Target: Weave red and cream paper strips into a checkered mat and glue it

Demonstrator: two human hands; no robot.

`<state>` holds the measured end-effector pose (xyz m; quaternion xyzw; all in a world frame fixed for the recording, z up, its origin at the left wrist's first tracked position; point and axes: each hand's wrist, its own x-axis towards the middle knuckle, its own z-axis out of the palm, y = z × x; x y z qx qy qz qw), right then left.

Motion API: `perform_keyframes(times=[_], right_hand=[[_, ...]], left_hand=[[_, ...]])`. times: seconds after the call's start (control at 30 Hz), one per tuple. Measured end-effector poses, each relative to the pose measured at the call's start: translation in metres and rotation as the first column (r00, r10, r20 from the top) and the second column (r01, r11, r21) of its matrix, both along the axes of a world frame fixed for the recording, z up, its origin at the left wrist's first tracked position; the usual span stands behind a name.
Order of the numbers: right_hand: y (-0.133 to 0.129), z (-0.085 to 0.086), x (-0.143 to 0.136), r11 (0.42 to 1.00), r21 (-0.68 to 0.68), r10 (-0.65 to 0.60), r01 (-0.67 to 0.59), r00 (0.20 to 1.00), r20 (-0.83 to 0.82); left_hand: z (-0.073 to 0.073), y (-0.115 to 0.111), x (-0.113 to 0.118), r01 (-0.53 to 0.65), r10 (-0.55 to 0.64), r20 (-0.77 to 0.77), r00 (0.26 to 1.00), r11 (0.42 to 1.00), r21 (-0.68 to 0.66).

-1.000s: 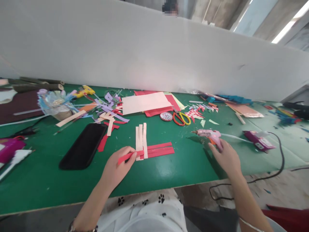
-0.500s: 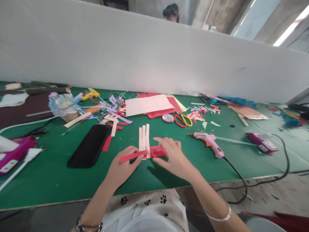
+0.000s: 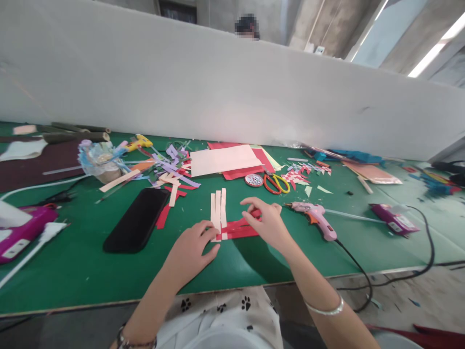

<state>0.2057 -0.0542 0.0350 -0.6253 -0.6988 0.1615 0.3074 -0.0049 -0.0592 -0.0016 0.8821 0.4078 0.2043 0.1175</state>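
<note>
On the green table, several pale pink paper strips stand side by side, their near ends crossed by red paper strips running rightward. My left hand presses its fingertips on the left end of this crossing, fingers and thumb apart. Over the right part of the red strips is my right hand, fingers curled, index finger and thumb apart. A raised bit of red strip shows between them and seems held in the hand; the other fingers are partly hidden.
Left of the hands lies a black phone; to the right, a pink glue gun with its cord. Behind are scissors, a round pin case, a pale paper sheet and paper scraps. A white partition stands behind.
The red strip that was folded left over my left thumb now lies toward the right. My right hand has moved right, and my left fingers have come down on the strips.
</note>
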Motion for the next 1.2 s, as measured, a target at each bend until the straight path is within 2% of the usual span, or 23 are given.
perform_keyframes(times=[0.2, 0.33, 0.47, 0.57, 0.67, 0.83, 1.2], right_hand=[[-0.01, -0.016, 0.018, 0.997, -0.037, -0.065, 0.064, 0.998, -0.02], [-0.015, -0.025, 0.019, 0.989, -0.028, -0.142, 0.142, 0.99, 0.017], [-0.019, -0.036, 0.02, 0.985, 0.029, -0.172, 0.171, 0.982, 0.079], [-0.022, -0.042, 0.021, 0.977, 0.128, -0.189, 0.169, 0.968, 0.164], [-0.023, -0.045, 0.021, 0.97, 0.212, -0.178, 0.119, 0.941, 0.287], [-0.023, -0.045, 0.019, 0.961, 0.26, -0.197, 0.09, 0.883, 0.425], [-0.023, -0.047, 0.017, 0.964, 0.248, -0.215, 0.095, 0.827, 0.52]], left_hand=[[0.002, -0.001, 0.002, 0.126, -0.123, -0.065, 0.99, 0.991, 0.043], [0.002, -0.002, 0.003, 0.15, -0.148, -0.075, 0.986, 0.988, 0.019], [0.003, -0.001, 0.004, 0.15, -0.147, -0.098, 0.984, 0.988, 0.023], [0.004, -0.001, 0.004, 0.159, -0.153, -0.124, 0.98, 0.987, 0.038], [0.003, -0.002, 0.004, 0.164, -0.155, -0.131, 0.979, 0.985, 0.053], [0.001, -0.002, 0.003, 0.162, -0.153, -0.126, 0.98, 0.985, 0.066], [0.001, -0.002, 0.003, 0.165, -0.156, -0.118, 0.981, 0.984, 0.072]])
